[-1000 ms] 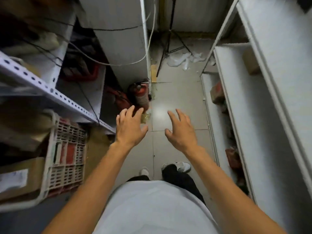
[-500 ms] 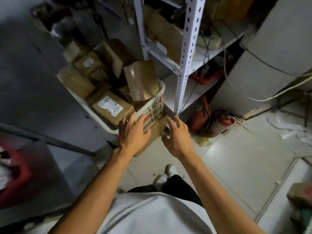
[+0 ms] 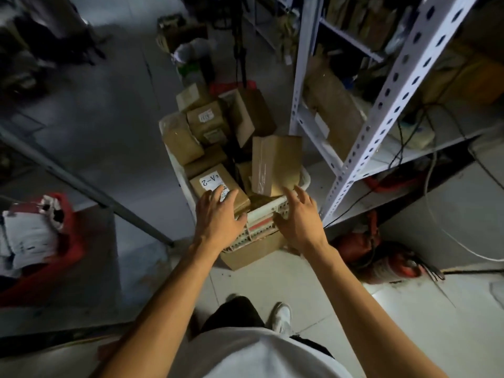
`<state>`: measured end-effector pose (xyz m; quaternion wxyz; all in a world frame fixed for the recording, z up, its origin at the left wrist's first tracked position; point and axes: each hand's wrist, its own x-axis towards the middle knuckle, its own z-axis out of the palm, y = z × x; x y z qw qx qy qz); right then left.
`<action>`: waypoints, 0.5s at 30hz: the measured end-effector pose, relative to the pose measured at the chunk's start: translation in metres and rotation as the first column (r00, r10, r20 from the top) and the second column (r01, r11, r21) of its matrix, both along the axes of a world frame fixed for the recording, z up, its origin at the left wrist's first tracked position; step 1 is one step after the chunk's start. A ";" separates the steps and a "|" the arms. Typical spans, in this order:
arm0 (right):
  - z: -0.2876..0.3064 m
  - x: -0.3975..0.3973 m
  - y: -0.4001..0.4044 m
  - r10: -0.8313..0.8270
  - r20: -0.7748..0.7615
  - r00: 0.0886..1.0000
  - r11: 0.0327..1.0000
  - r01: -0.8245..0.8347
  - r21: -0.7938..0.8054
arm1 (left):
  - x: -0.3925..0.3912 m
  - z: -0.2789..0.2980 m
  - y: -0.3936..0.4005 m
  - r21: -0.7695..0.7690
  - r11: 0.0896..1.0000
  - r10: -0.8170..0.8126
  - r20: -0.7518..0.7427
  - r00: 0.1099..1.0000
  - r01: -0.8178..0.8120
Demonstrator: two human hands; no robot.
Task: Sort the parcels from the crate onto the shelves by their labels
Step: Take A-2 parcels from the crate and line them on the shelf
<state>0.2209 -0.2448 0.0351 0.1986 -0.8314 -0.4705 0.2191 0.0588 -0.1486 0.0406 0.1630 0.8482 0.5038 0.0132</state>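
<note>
A white plastic crate (image 3: 268, 211) stands on the floor ahead of me, full of several brown cardboard parcels. The nearest parcel (image 3: 210, 182) carries a white label reading A-2. My left hand (image 3: 218, 216) hovers over its near end with fingers spread, holding nothing. A taller brown parcel (image 3: 275, 163) leans upright at the crate's right side. My right hand (image 3: 298, 216) is open just in front of that parcel, above the crate's near rim. Whether either hand touches anything is unclear.
A white perforated metal shelf unit (image 3: 381, 110) rises right of the crate, holding brown packages and cables. Red fire extinguishers (image 3: 381, 257) lie at its foot. A red bin with white bags (image 3: 41, 241) sits at the left, behind a slanting grey bar (image 3: 90, 184).
I have turned left from the aisle toward the crate. Both hands have moved forward over its near edge, the left one now above the A-2 parcel.
</note>
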 end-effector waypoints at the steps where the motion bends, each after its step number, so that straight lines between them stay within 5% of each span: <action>1: -0.001 0.003 0.005 0.000 -0.014 1.000 1.000 0.000 -0.006 | 0.001 -0.002 0.002 -0.006 1.000 0.011 0.004 1.000 -0.011; 15: -0.020 0.017 0.109 -0.053 -0.016 0.998 0.998 0.053 -0.044 | 0.007 -0.037 0.116 -0.131 0.991 -0.006 0.018 1.000 0.008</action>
